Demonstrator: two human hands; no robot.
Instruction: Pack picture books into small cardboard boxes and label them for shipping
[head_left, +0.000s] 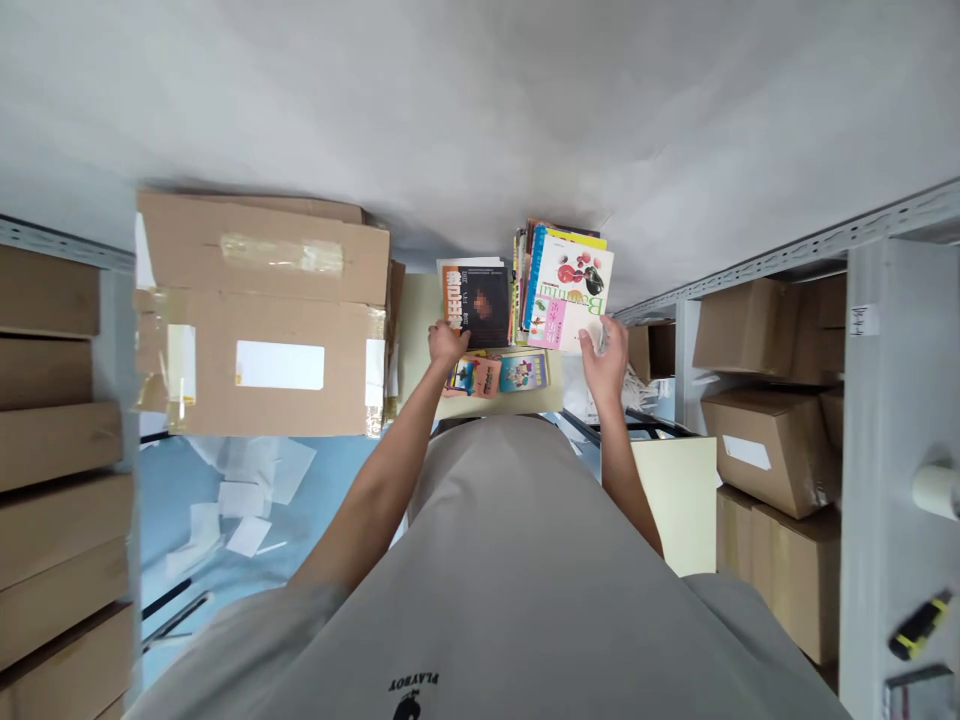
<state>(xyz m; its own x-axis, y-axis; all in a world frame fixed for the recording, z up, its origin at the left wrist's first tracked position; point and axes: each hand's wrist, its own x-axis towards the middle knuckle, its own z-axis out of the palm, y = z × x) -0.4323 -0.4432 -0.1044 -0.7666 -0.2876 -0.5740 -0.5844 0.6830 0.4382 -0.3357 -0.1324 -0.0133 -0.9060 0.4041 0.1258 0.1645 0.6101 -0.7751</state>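
Brown cardboard fills much of the view: a large taped carton (262, 315) with a white label sits at the left, and more boxes (765, 440) stand on the grey metal shelving (795, 250) at the right. Between them lies a pale yellow table (416, 330) with books on it. The left hand (448, 343) rests at the lower left corner of a dark-covered book (478, 303), fingers curled onto its edge in a light grip. Just to the right stands a stack of books (559, 280) whose top cover is white with red fruit and green lettering. The right hand (606, 360) is at the lower right corner of that stack, fingers bent and touching the white cover; whether it truly grips the cover I cannot tell. Below the dark book, between the two hands, lie small colourful booklets (499, 373), flat on the table. Loose white paper slips (247, 500) lie scattered on the blue floor (187, 480) at the left. A yellow-and-black tool (921, 625) sits on the shelf frame at the lower right.
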